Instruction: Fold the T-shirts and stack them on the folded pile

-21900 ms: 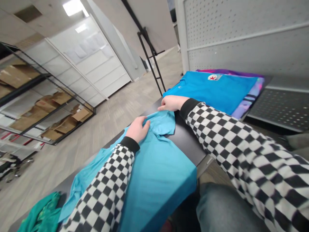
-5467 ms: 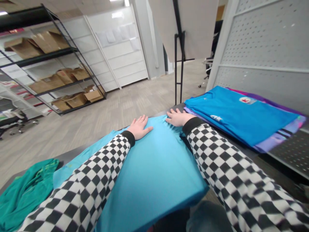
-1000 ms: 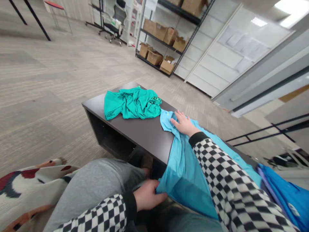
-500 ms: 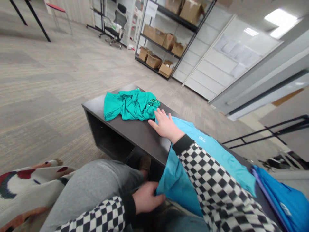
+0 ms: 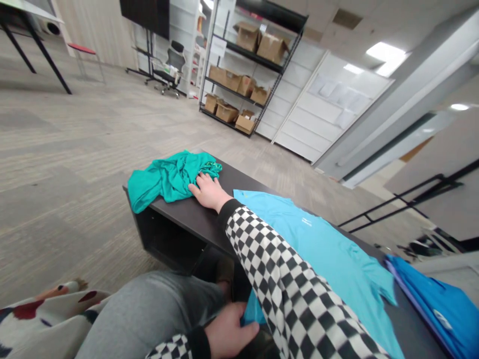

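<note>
A crumpled green shirt (image 5: pixel 164 179) lies at the left end of a dark low table (image 5: pixel 187 217). My right hand (image 5: pixel 207 192) reaches across to it, fingers stretched out flat, fingertips touching its near edge. A light blue shirt (image 5: pixel 322 244) is spread over the table to the right, partly under my checkered sleeve, and its near edge hangs off the front. My left hand (image 5: pixel 224 336) is down by my lap, closed on that hanging edge.
A folded blue shirt stack (image 5: pixel 441 309) sits at the table's right end. My grey-trousered leg (image 5: pixel 157 309) is in front of the table, with patterned fabric (image 5: pixel 45 309) at bottom left. A metal rack with cardboard boxes (image 5: pixel 243 65) and an office chair (image 5: pixel 170 70) stand across the floor.
My right hand has slid left off the light blue shirt to the green shirt. My left hand keeps its hold on the hanging edge. The view has tilted up.
</note>
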A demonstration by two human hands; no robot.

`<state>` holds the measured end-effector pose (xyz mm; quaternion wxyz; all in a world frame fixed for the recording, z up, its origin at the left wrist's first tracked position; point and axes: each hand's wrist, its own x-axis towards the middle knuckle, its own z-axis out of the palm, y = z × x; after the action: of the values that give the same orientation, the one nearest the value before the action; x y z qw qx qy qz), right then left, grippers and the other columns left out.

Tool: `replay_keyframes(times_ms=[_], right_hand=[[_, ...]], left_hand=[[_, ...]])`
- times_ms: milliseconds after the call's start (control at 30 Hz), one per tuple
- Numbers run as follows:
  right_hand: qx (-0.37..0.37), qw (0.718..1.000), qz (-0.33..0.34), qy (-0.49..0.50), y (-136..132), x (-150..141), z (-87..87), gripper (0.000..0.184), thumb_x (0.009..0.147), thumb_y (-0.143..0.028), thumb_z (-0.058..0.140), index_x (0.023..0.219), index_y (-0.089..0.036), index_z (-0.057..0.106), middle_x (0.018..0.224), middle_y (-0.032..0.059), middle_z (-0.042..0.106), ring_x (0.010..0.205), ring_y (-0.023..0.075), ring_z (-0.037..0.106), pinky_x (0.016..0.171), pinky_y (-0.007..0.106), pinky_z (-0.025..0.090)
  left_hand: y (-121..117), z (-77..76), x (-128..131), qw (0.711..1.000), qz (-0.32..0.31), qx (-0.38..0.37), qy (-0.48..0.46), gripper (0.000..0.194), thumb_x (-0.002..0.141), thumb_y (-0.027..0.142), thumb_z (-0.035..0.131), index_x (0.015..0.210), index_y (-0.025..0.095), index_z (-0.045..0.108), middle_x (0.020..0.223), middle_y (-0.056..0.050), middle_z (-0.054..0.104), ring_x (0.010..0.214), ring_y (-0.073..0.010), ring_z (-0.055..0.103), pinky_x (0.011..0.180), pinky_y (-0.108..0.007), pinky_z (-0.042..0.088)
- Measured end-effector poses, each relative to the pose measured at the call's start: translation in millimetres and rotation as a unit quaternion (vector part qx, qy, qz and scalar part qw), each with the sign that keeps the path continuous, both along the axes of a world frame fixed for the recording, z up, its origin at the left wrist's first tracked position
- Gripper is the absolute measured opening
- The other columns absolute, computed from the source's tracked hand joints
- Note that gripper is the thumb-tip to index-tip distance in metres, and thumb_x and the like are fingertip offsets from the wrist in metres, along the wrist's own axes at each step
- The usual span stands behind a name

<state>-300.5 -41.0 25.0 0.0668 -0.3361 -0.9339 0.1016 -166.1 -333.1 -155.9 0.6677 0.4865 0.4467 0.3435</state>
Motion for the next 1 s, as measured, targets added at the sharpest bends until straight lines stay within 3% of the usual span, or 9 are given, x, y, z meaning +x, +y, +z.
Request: replay_keyframes(times_ms=[100,167,300,400,467,667,733,833,1000], right_hand=[[0.025,0.999,-0.033,0.029,1.7,34.8,14.2,0.070,0.118,-0.063,0.033,0.173,-0.020,0.044,0.187,0.0130,0.031,0.175,0.0336,0.021,0.141,0.064,0.011],[0.050,0.993,-0.106,0.025,3.3,64.4,17.9,0.070,0.118,-0.056,0.036,0.175,-0.017,0.042,0.187,0.0155,0.029,0.175,0.0351,0.019,0.141,0.066,0.011],[-0.007,0.966,-0.256,-0.036,2.2,107.6,1.2,0.087,0.112,-0.070,0.042,0.176,-0.010,0.038,0.186,0.0266,0.026,0.173,0.0483,0.021,0.136,0.075,0.019],[-0.043,0.969,-0.240,-0.035,-2.1,115.3,-13.3,0.092,0.112,-0.075,0.038,0.177,-0.011,0.035,0.187,0.0259,0.022,0.174,0.0476,0.018,0.136,0.075,0.016],[-0.048,0.978,-0.200,-0.018,-6.9,114.9,-11.5,0.090,0.113,-0.074,0.037,0.178,-0.012,0.035,0.188,0.0225,0.020,0.175,0.0466,0.015,0.137,0.076,0.012],[-0.003,0.986,-0.151,0.074,-41.1,149.0,30.9,0.078,0.115,-0.073,0.037,0.179,-0.029,0.036,0.190,0.0073,0.022,0.177,0.0353,0.010,0.141,0.069,0.008],[0.006,0.985,-0.152,0.082,-51.7,183.4,39.6,0.076,0.115,-0.073,0.037,0.178,-0.030,0.040,0.189,0.0056,0.027,0.177,0.0339,0.012,0.141,0.068,0.008],[0.035,0.978,-0.198,0.055,-58.3,262.7,41.5,0.070,0.117,-0.068,0.038,0.174,-0.028,0.046,0.185,0.0079,0.036,0.176,0.0336,0.019,0.141,0.068,0.009],[0.151,0.907,-0.390,-0.051,-71.0,439.9,34.2,0.056,0.119,-0.043,0.037,0.161,-0.017,0.062,0.161,0.0204,0.066,0.155,0.0356,0.058,0.131,0.066,0.036]], left_hand=[[-1.9,-1.8,-1.2,1.000,0.003,-0.007,0.015,0.045,0.090,0.056,0.077,0.117,0.020,0.084,0.112,-0.009,0.085,0.102,-0.0303,0.075,0.094,-0.039,0.059],[-2.9,-2.0,-1.4,0.999,0.011,-0.006,0.033,0.045,0.089,0.053,0.078,0.120,0.020,0.084,0.117,-0.010,0.085,0.106,-0.0316,0.076,0.096,-0.040,0.059],[-2.9,-4.8,2.7,1.000,0.014,-0.009,0.023,0.042,0.090,0.049,0.077,0.118,0.019,0.084,0.113,-0.010,0.085,0.103,-0.0311,0.076,0.094,-0.040,0.059],[-1.3,-10.4,5.6,1.000,0.023,-0.011,0.006,0.044,0.089,0.054,0.079,0.114,0.017,0.083,0.109,-0.011,0.085,0.103,-0.0316,0.075,0.095,-0.040,0.059],[0.2,-15.5,4.6,1.000,0.030,-0.007,0.000,0.045,0.089,0.055,0.079,0.114,0.017,0.082,0.110,-0.012,0.085,0.104,-0.0324,0.076,0.097,-0.041,0.059],[5.7,-39.4,-11.8,0.993,0.018,0.046,0.103,0.032,0.092,0.043,0.071,0.105,0.016,0.081,0.110,-0.016,0.085,0.107,-0.0364,0.078,0.101,-0.044,0.056],[9.3,-44.5,-18.2,0.988,-0.001,0.054,0.145,0.029,0.093,0.040,0.068,0.104,0.016,0.081,0.110,-0.017,0.085,0.109,-0.0372,0.078,0.103,-0.045,0.055],[16.2,-38.8,-26.0,0.970,-0.023,0.039,0.241,0.028,0.093,0.042,0.070,0.099,0.017,0.079,0.108,-0.018,0.084,0.111,-0.0387,0.079,0.102,-0.044,0.055],[21.8,-15.3,-42.0,0.936,-0.044,0.049,0.346,0.029,0.090,0.051,0.072,0.094,0.022,0.079,0.109,-0.017,0.085,0.116,-0.0411,0.078,0.102,-0.045,0.056]])
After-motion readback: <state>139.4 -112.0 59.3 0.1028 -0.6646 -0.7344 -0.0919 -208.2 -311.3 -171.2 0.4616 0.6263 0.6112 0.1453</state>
